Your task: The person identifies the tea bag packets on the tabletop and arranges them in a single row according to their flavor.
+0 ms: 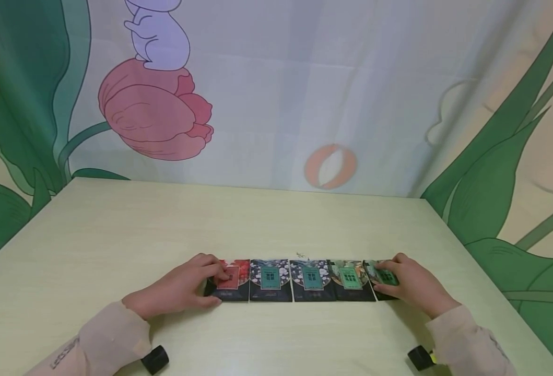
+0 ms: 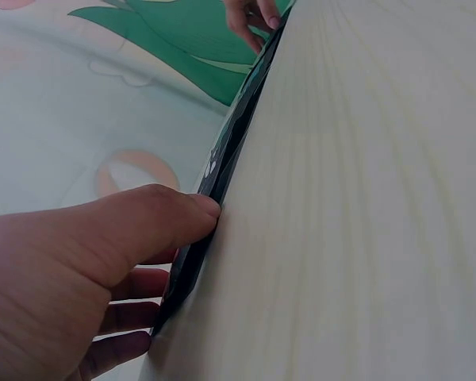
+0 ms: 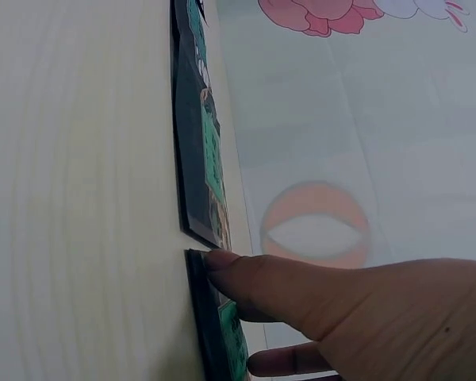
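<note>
Flat, dark-bordered printed packets lie side by side in a row. At the left end, my left hand rests on the red packet, fingers over its left part and thumb by the near edge. In the left wrist view that thumb touches the dark near edge of the row. Two blue floral packets with teal labels, one a blue packet, and a green-labelled packet fill the middle. My right hand touches the right-end green packet, its thumb at the corner, partly covering it.
A pale wooden table carries the row, with a narrow gap before the right-end packet. Behind it hangs a printed cloth with a rabbit, flower and leaves. A black strap piece shows below the left sleeve, another black piece by the right.
</note>
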Tool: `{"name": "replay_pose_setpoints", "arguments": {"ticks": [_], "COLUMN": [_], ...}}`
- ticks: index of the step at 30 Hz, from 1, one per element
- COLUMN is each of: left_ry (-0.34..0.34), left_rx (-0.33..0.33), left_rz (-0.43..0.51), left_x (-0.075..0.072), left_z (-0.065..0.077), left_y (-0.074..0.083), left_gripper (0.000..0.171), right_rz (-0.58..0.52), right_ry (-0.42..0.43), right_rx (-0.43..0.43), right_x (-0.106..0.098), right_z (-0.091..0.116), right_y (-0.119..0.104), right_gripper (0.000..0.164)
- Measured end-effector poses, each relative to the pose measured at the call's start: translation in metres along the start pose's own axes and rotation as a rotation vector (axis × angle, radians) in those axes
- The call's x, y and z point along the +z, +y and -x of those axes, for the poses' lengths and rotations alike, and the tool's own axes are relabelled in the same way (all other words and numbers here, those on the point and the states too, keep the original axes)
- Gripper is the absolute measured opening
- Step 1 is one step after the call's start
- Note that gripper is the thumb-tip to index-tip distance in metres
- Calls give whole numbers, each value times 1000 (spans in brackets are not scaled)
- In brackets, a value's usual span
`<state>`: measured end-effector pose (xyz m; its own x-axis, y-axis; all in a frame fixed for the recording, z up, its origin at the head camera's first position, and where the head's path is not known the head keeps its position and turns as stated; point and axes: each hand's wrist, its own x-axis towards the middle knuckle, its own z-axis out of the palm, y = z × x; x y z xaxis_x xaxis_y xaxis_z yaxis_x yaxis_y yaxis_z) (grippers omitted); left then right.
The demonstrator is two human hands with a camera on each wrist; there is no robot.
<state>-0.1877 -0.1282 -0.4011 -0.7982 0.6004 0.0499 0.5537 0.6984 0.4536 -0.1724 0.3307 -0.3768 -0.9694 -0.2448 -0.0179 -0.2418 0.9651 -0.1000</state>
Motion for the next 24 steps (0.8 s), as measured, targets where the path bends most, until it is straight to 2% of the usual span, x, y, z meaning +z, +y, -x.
{"name": "replay_pose_setpoints", "arguments": {"ticks": [11,22,24], "left_ry": [5,-3,12], "left_rx": [-6,19,44], "left_rz": [-3,-88,-102], "left_x": [1,1,2], "left_z": [2,2,-1], "left_y": [-2,-4,-5], "left_gripper": [34,41,44], "right_rz": [1,-50,-55], "right_ry": [-13,-19,-6], "right_rx": [-11,-4,7], "right_x": [0,7,7], "right_z": [-6,-19,-19], "right_y": [-1,3,5], "right_gripper": [53,54,52]}}
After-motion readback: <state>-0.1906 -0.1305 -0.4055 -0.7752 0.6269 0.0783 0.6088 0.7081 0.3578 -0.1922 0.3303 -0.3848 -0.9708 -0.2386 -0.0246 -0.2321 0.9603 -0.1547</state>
